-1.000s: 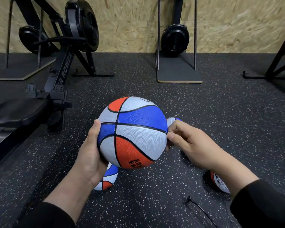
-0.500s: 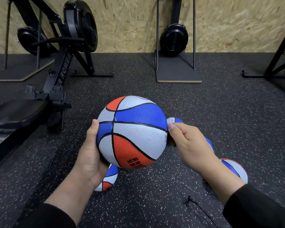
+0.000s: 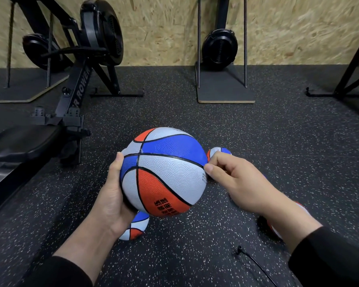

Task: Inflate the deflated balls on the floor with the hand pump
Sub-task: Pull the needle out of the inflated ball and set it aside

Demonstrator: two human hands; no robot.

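My left hand (image 3: 114, 195) cups the round ball (image 3: 164, 172); my right hand (image 3: 236, 179), fingers pinched, touches its side. Contents unclear. Apparently between inflations: next, locate the pump.

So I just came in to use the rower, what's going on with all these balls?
A person holds a round red, white and blue rubber basketball cupped in the left hand, while the right hand pinches at its side, fingertips closed. Other balls of the same colours lie on the speckled black rubber floor: one under the left hand, one beyond the right. No pump is in view.
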